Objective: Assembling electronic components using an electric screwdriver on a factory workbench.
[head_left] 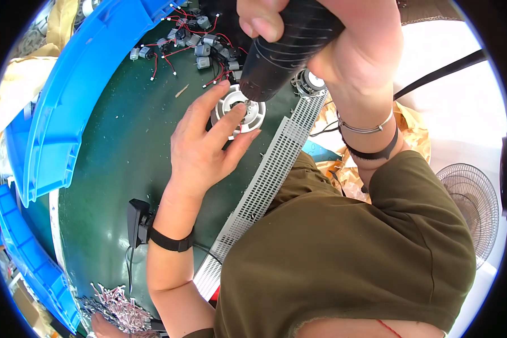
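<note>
A white round plastic part (256, 117) with an open, spoked rim lies on the green work surface (135, 152). My left hand (203, 132) holds it down, its fingers spread over the rim and the middle. In my right hand (349, 50) is a black power screwdriver (281, 50), gripped around its thick body. The tool slants down, and its tip meets the part or hovers just above it, close to my left fingertips; I cannot tell which. Beyond them is a loose heap of small grey motors (203, 50) with red and black wires.
A perforated metal strip (265, 169) runs along the near table edge, with another round part (310, 83) at its far end. Blue plastic bins (67, 107) line the left. Wired pieces (121, 307) lie lower left, beside another person's bare skin. A fan (470, 203) stands right.
</note>
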Available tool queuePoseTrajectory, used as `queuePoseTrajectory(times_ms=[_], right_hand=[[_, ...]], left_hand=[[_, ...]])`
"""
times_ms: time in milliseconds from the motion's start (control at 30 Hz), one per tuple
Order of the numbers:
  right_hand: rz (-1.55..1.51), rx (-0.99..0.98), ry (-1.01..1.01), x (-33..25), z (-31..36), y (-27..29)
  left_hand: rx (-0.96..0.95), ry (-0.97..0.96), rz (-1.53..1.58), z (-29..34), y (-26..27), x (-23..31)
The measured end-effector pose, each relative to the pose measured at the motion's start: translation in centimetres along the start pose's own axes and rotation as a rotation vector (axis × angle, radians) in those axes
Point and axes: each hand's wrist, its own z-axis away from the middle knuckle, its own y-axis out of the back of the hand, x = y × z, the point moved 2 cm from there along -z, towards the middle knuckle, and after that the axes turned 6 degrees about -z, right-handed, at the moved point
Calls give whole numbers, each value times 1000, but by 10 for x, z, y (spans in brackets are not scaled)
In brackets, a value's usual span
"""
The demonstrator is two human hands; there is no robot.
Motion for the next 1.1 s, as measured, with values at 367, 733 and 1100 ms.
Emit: queuePoseTrajectory(times_ms=[367, 733, 1100], right_hand=[[-17, -6, 90, -32, -14, -3], [118, -4, 213, -20, -18, 28], [418, -106, 821, -16, -29, 16]], left_hand=[[119, 399, 207, 8, 38, -4], [-26, 496, -885, 39, 166, -15], [-273, 281, -444, -78, -19, -86]])
